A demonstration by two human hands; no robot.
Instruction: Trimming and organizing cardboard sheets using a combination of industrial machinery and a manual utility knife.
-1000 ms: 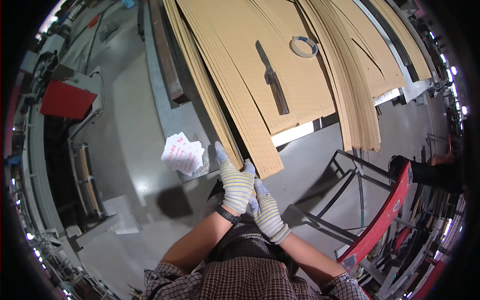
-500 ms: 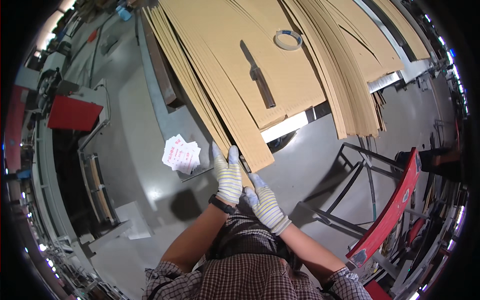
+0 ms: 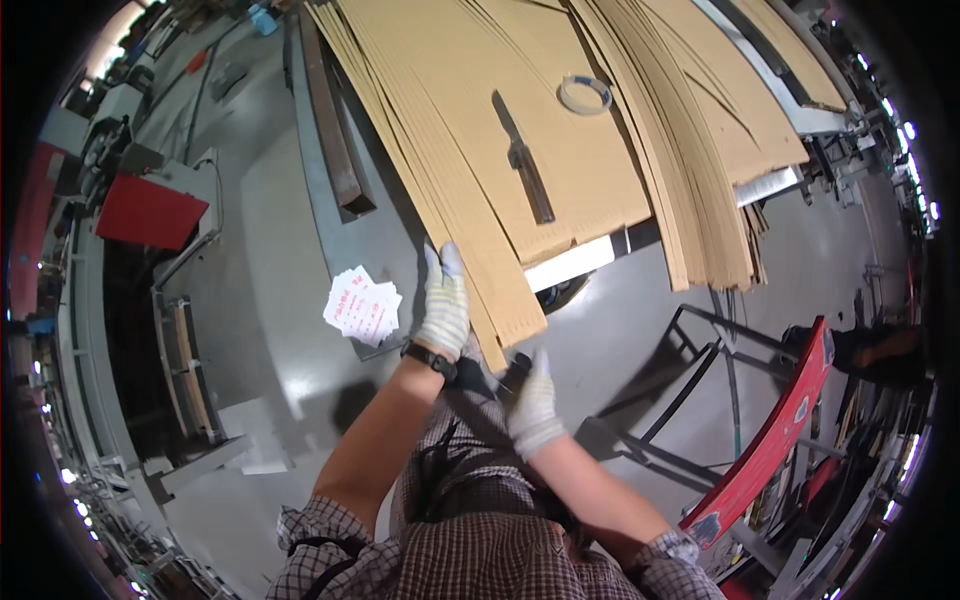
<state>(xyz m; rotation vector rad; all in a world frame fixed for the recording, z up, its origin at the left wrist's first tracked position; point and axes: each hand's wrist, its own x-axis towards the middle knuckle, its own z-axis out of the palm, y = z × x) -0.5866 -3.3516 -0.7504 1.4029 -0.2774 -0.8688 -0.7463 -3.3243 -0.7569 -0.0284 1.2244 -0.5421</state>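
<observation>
My left hand (image 3: 443, 305), in a striped knit glove, lies along the left edge of the stacked cardboard strips (image 3: 455, 215), its fingers stretched out against them. Off the near end of the strips, my right hand (image 3: 537, 408) is gloved too and slightly blurred. Its fingers point forward, apart from the cardboard, and nothing shows in them. On the wider cardboard sheets (image 3: 590, 170) rest a knife (image 3: 530, 175) with a dark brown handle and a roll of tape (image 3: 585, 95).
White paper cards (image 3: 362, 305) with red print lie fanned on the grey table's (image 3: 318, 200) corner. A dark metal bar (image 3: 340, 150) runs beside the cardboard. More cardboard strips (image 3: 700, 220) hang over at right. A red-topped metal frame (image 3: 765, 440) stands on the floor at right.
My left hand has slid forward along the strips' edge. My right hand has come off the strip end and moved back to the right. The dark gap between the strips has closed.
</observation>
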